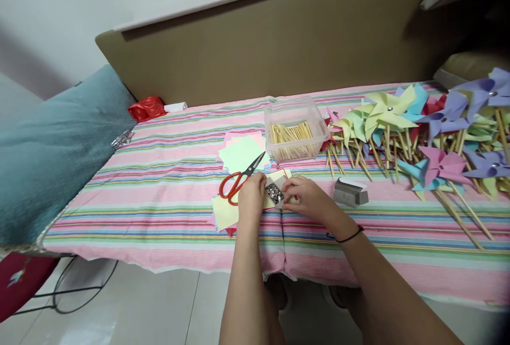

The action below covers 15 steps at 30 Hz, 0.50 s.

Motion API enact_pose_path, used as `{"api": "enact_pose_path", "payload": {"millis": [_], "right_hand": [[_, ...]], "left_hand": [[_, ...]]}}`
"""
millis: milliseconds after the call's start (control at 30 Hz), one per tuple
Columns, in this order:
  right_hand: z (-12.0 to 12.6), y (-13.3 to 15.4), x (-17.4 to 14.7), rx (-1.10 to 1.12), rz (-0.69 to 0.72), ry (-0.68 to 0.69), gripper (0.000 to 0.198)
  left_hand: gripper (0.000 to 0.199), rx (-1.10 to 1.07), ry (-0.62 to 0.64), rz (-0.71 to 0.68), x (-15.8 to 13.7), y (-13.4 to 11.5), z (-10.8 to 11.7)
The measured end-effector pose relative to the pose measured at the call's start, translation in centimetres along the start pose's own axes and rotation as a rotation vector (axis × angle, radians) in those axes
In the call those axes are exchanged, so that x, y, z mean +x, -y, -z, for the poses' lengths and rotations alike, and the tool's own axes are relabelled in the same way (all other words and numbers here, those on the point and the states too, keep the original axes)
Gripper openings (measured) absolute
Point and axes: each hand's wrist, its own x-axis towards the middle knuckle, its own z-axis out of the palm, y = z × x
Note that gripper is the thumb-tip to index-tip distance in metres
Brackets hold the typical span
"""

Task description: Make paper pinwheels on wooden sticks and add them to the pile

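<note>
A small open box (280,203) filled with shiny metal pins or studs (274,193) sits between my hands, over pale yellow paper. My left hand (252,195) pinches its left side, with the fingertips partly hidden. At its right edge, the bent fingers of my right hand (303,196) grip the box. Red-handled scissors (234,186) lie just beyond my left hand, their dark blades pointing away to the right. Under and left of that hand are yellow paper squares (225,212); a stack of pale green and pink sheets (241,152) lies farther back.
A clear plastic tub (297,110) of short wooden sticks stands behind my hands. Finished paper pinwheels (390,110) are heaped on the right. A grey carton (350,193) lies right of my right hand. Red plastic (147,109) rests at the back left on the striped cloth (159,191).
</note>
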Motion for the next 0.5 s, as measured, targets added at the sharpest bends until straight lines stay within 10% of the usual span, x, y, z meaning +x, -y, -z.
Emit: {"api": "enact_pose_path", "payload": {"millis": [500], "right_hand": [[-0.52, -0.37, 0.31, -0.072, -0.169, -0.016, 0.017]], "left_hand": [[0.017, 0.091, 0.085, -0.042, 0.44, 0.7, -0.65]]}}
